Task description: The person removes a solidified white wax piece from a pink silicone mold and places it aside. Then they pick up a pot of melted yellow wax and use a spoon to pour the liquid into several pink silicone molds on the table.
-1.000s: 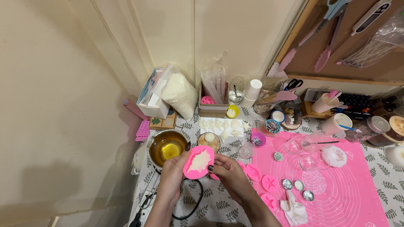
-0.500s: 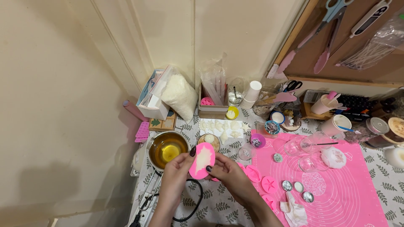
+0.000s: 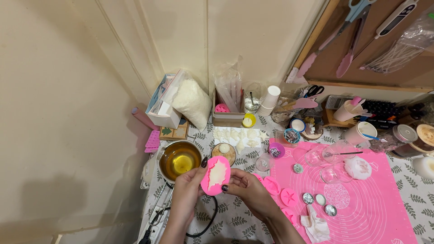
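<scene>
Cluttered craft table against a cream wall, pink mat (image 3: 375, 212) on my right. Since a second ago I've turned the pink mould (image 3: 215, 175) from flat to upright, its whitish filling facing me, so I judge the cast is being checked or worked loose. Left hand (image 3: 186, 190) and right hand (image 3: 247, 190) both pinch its edges, fingers curled; it sits between them, just before the pot (image 3: 179, 159) of yellow liquid.

pink oval mould (image 3: 215, 175) | white-filled | upright | held above table
</scene>
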